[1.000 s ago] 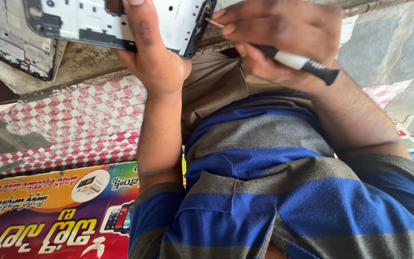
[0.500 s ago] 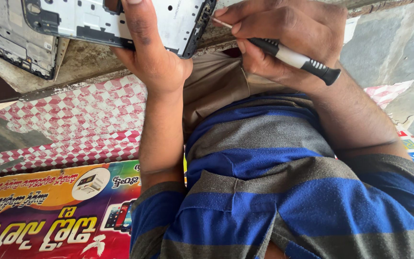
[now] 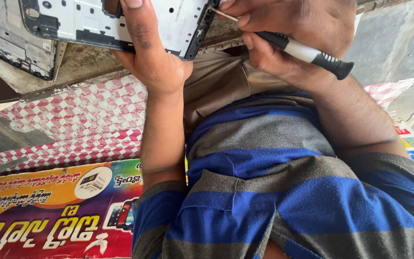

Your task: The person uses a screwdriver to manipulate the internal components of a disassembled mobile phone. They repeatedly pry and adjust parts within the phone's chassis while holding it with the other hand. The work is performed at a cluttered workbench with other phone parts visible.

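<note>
My left hand [image 3: 149, 52] grips a white phone mid-frame [image 3: 97, 21] with black edges, thumb lying across its face, held at the top of the view. My right hand [image 3: 293, 36] holds a small screwdriver [image 3: 307, 52] with a white shaft and black ribbed handle. Its thin metal tip touches the right edge of the frame. Both forearms run down toward my blue and grey striped shirt [image 3: 274, 192].
A second opened phone body [image 3: 20, 43] with exposed parts lies on a worn wooden ledge [image 3: 82, 64] at the top left. Below it are a red and white checkered cloth [image 3: 73, 124] and a colourful printed banner [image 3: 53, 211]. Grey stone surface at right.
The phone frame and both hands have shifted slightly upward in view. The screwdriver tip stays at the frame's right edge.
</note>
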